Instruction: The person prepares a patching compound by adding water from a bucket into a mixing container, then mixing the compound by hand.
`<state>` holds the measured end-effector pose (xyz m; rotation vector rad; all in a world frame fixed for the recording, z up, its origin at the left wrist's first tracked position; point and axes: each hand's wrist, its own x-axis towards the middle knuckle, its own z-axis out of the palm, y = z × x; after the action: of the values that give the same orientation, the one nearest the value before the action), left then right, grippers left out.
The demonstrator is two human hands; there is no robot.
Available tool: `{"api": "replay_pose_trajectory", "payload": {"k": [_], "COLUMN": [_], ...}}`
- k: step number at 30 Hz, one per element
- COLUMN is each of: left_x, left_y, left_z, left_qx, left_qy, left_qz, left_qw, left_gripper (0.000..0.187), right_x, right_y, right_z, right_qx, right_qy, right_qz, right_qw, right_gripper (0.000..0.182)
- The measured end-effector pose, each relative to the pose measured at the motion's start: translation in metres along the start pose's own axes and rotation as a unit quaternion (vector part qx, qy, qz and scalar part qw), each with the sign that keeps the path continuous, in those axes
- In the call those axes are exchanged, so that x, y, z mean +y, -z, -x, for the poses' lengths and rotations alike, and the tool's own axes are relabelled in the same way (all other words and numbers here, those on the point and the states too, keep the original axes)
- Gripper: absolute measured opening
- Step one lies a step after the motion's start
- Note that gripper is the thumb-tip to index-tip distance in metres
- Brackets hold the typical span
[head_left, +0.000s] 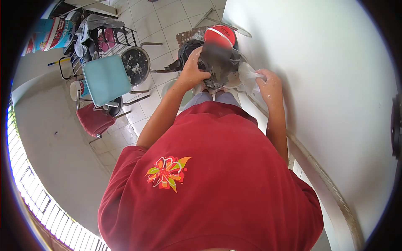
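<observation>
Looking straight down past my red shirt, I see my left hand point(193, 69) gripping the top of a grey, plaster-smeared tool or board point(217, 62) held out in front of me. My right hand point(270, 85), dusted white, pinches a crumpled white plastic bag point(248, 77) next to the white wall. Just beyond the grey thing sits a red bucket or lid point(221, 34) with digits on it. What exactly the grey thing is stays blurred.
A white wall point(326, 83) rises on my right with a corrugated hose point(326, 180) along its foot. On the tiled floor to the left stand a teal chair point(106, 79), a red stool point(94, 119), a dirty round pan point(136, 65), a metal rack and sacks point(54, 33).
</observation>
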<state>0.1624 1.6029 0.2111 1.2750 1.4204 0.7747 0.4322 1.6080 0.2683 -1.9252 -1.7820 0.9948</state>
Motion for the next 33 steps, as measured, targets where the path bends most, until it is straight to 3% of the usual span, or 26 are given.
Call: {"api": "replay_pose_trajectory", "payload": {"k": [6, 8, 9, 11, 12, 14, 15, 17, 18, 20, 24, 26, 27, 29, 33], "left_x": [-0.009, 0.010, 0.011, 0.012, 0.013, 0.015, 0.019, 0.031, 0.034, 0.039, 0.063, 0.071, 0.071, 0.072, 0.069], "left_y": [-0.005, -0.005, -0.006, -0.008, -0.009, -0.009, -0.009, -0.007, -0.008, -0.006, 0.002, 0.006, 0.007, 0.008, 0.007], "left_z": [-0.007, -0.002, -0.001, 0.000, 0.001, 0.004, 0.007, 0.013, 0.016, 0.021, 0.033, 0.037, 0.037, 0.037, 0.035], "left_qx": [0.030, -0.014, -0.014, -0.012, -0.011, -0.007, -0.008, -0.014, -0.015, -0.003, 0.002, 0.013, 0.011, 0.030, 0.039], "left_qy": [-0.041, -0.004, -0.004, -0.017, -0.017, -0.038, -0.037, -0.016, -0.018, -0.027, -0.012, 0.005, 0.007, -0.015, -0.024], "left_qz": [-0.046, 0.031, 0.030, 0.016, 0.014, 0.033, 0.031, 0.069, 0.067, 0.080, 0.076, 0.052, 0.050, 0.027, 0.003], "left_qw": [0.998, 0.999, 0.999, 1.000, 1.000, 0.999, 0.999, 0.997, 0.998, 0.996, 0.997, 0.999, 0.999, 0.999, 0.999], "left_gripper": [0.084, 0.084, 0.084, 0.083, 0.083, 0.082, 0.082, 0.082, 0.082, 0.082, 0.085, 0.084, 0.084, 0.084, 0.082], "right_x": [-0.003, 0.015, 0.016, 0.016, 0.014, 0.011, 0.014, 0.022, 0.023, 0.023, 0.036, 0.042, 0.047, 0.058, 0.037], "right_y": [0.011, 0.000, -0.003, -0.007, -0.007, -0.006, -0.008, -0.014, -0.014, -0.017, -0.030, -0.036, -0.041, -0.049, -0.039], "right_z": [0.010, 0.009, 0.009, 0.007, 0.006, 0.006, 0.006, 0.006, 0.007, 0.007, 0.003, 0.000, 0.000, 0.001, 0.007], "right_qx": [0.016, 0.052, 0.052, 0.079, 0.078, 0.034, 0.034, 0.055, 0.055, 0.084, 0.094, 0.106, 0.107, 0.140, 0.110], "right_qy": [0.020, -0.022, -0.022, -0.057, -0.056, -0.067, -0.068, -0.172, -0.170, -0.260, -0.221, -0.156, -0.159, 0.000, -0.036], "right_qz": [-0.084, -0.272, -0.273, -0.516, -0.518, -0.647, -0.649, -0.672, -0.674, -0.644, -0.628, -0.519, -0.521, -0.299, -0.329], "right_qw": [0.996, 0.961, 0.960, 0.851, 0.850, 0.759, 0.757, 0.718, 0.717, 0.715, 0.740, 0.833, 0.832, 0.944, 0.937], "right_gripper": [0.022, 0.020, 0.020, 0.021, 0.021, 0.022, 0.022, 0.023, 0.023, 0.022, 0.023, 0.024, 0.024, 0.027, 0.027]}}
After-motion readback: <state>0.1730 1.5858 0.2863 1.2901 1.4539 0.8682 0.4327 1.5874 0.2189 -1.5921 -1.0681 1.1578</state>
